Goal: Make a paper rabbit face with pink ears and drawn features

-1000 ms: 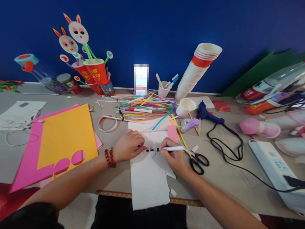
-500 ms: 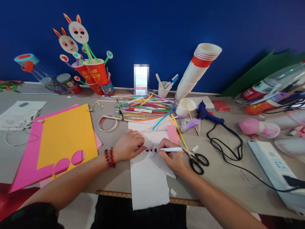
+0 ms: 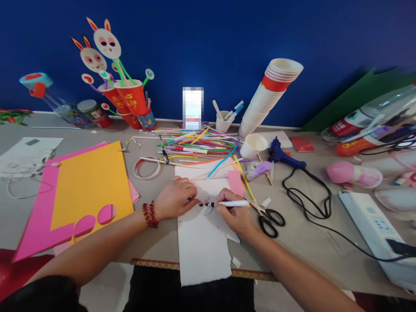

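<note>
My right hand point(image 3: 234, 216) is closed on a white marker pen point(image 3: 232, 203) whose black tip touches a small white paper cut-out point(image 3: 208, 195) with black dots drawn on it. My left hand point(image 3: 175, 198), with a red bead bracelet at the wrist, has its fingers curled and presses the cut-out's left edge down. Both rest on a white sheet of paper point(image 3: 201, 247) that hangs over the table's front edge. A small pink paper piece point(image 3: 235, 182) lies just behind the right hand.
Black scissors point(image 3: 269, 219) lie right of the right hand. A blue glue gun point(image 3: 284, 158) with a black cord, a white power strip point(image 3: 373, 225), coloured straws point(image 3: 198, 147), stacked paper cups point(image 3: 266, 95), a tape ring point(image 3: 147, 168) and orange and pink card point(image 3: 87, 186) surround the work spot.
My right hand and the marker have shifted slightly left along the cut-out. The left hand has stayed in place.
</note>
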Motion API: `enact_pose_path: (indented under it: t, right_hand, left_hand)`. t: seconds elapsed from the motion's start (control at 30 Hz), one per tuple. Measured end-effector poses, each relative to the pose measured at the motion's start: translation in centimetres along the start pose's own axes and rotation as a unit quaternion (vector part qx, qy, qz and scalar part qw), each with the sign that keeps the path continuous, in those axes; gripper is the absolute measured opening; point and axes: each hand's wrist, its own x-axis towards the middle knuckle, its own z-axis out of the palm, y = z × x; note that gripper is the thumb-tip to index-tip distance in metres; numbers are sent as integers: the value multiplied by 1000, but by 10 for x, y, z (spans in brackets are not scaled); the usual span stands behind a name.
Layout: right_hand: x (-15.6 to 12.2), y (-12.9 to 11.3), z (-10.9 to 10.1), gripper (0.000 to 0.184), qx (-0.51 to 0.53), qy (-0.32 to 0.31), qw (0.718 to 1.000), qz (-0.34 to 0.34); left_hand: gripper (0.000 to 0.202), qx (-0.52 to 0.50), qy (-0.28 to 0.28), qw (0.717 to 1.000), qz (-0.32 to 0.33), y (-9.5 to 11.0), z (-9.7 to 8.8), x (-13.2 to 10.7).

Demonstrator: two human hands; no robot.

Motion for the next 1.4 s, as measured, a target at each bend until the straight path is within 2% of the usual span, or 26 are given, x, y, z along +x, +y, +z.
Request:
enact_pose_path:
  t: [1.2, 1.4]
  right_hand:
    - [1, -4, -1, 11, 2, 32, 999, 16]
    - [1, -2, -1, 11, 1, 21, 1000, 14]
  left_hand:
    - [24, -5, -6, 1000, -3, 1, -1, 0]
    - [23, -5, -5, 1000, -2, 1, -1, 0]
